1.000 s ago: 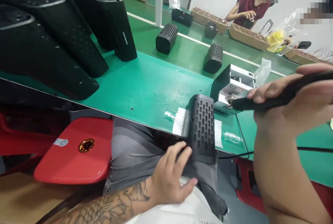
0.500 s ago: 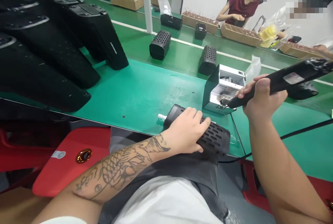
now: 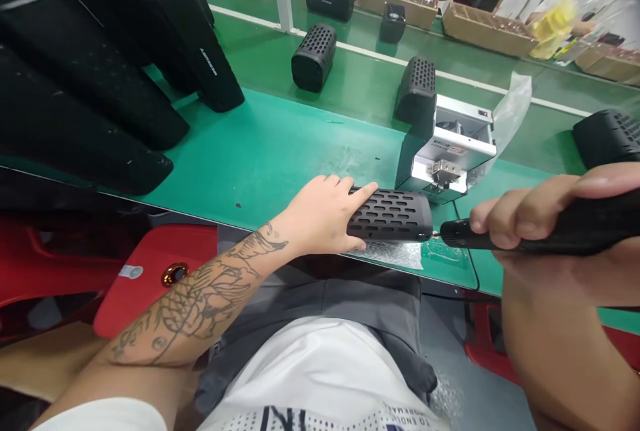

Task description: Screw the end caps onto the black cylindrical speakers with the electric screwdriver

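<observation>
Left hand (image 3: 323,217) is clamped palm-down over the near end of the black perforated speaker shell (image 3: 390,215), lying long-ways 9-to-3 at the green surface (image 3: 280,151) edge, while the right hand (image 3: 545,217) fist-grips an electric screwdriver (image 3: 525,232), tip at the shell's 3 o'clock end.

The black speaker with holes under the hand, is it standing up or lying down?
Lying down. The black speaker rests lengthwise on the green table, with the left hand pressing one end.
</observation>
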`<move>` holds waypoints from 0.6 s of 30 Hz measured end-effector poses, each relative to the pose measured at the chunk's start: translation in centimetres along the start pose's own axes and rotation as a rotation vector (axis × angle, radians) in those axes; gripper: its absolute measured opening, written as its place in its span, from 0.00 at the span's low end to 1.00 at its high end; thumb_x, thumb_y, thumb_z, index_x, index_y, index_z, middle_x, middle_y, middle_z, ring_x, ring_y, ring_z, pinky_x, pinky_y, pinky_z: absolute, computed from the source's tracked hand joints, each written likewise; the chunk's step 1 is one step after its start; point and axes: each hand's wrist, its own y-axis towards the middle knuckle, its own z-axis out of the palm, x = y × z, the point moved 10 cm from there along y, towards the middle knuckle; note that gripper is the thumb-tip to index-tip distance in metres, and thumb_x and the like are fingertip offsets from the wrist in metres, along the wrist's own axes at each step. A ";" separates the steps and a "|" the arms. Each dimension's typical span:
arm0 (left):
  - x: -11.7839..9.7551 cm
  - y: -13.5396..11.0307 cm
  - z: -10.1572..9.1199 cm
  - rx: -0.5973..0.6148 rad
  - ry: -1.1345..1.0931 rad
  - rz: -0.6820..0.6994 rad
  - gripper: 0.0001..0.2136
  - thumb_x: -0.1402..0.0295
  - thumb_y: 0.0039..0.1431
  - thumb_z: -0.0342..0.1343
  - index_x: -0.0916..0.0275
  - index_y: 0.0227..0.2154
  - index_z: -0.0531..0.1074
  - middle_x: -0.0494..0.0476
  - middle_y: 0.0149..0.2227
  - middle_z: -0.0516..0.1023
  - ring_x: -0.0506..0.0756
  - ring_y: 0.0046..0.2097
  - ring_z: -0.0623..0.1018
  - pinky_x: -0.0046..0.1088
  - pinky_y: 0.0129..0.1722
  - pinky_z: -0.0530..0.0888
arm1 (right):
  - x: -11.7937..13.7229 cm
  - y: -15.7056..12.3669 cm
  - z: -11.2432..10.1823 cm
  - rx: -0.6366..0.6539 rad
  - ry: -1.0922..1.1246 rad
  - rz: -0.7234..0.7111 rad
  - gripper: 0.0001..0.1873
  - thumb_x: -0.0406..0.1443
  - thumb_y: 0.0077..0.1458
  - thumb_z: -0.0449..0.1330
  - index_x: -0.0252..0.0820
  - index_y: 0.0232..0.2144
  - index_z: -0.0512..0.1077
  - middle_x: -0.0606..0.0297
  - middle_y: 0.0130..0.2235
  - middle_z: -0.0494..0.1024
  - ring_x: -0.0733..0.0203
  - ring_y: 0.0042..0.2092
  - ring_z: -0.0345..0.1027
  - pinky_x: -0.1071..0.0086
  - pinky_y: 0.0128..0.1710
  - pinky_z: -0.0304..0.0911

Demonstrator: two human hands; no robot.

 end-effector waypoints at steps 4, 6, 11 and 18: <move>-0.2 0.0 0.2 0.001 0.004 -0.001 0.53 0.37 0.65 0.76 0.60 0.84 0.67 0.72 0.59 0.85 0.73 0.54 0.85 0.46 0.53 0.78 | -1.7 -0.1 2.0 -0.095 -0.091 0.182 0.28 0.62 0.56 0.87 0.48 0.35 0.86 0.72 0.22 0.79 0.58 0.17 0.67 0.59 0.19 0.78; -0.2 -0.1 0.2 0.001 -0.005 -0.007 0.53 0.38 0.65 0.76 0.60 0.84 0.67 0.72 0.60 0.85 0.72 0.54 0.85 0.45 0.52 0.77 | -2.1 -0.2 1.8 -0.110 -0.118 0.207 0.33 0.65 0.54 0.87 0.48 0.32 0.82 0.72 0.22 0.78 0.59 0.16 0.66 0.60 0.20 0.79; -0.2 0.1 0.1 0.052 -0.018 -0.024 0.53 0.38 0.67 0.75 0.59 0.86 0.66 0.73 0.62 0.84 0.74 0.57 0.85 0.45 0.53 0.76 | -2.4 0.2 2.8 0.115 -0.023 0.125 0.22 0.55 0.64 0.84 0.48 0.36 0.84 0.73 0.21 0.76 0.59 0.12 0.61 0.59 0.15 0.75; -0.3 0.1 0.0 0.100 -0.027 -0.027 0.51 0.38 0.71 0.71 0.58 0.87 0.63 0.74 0.63 0.84 0.74 0.58 0.84 0.45 0.54 0.74 | -2.7 -2.2 2.1 0.196 0.005 0.204 0.16 0.54 0.68 0.82 0.55 0.48 0.89 0.74 0.24 0.78 0.58 0.16 0.63 0.57 0.17 0.72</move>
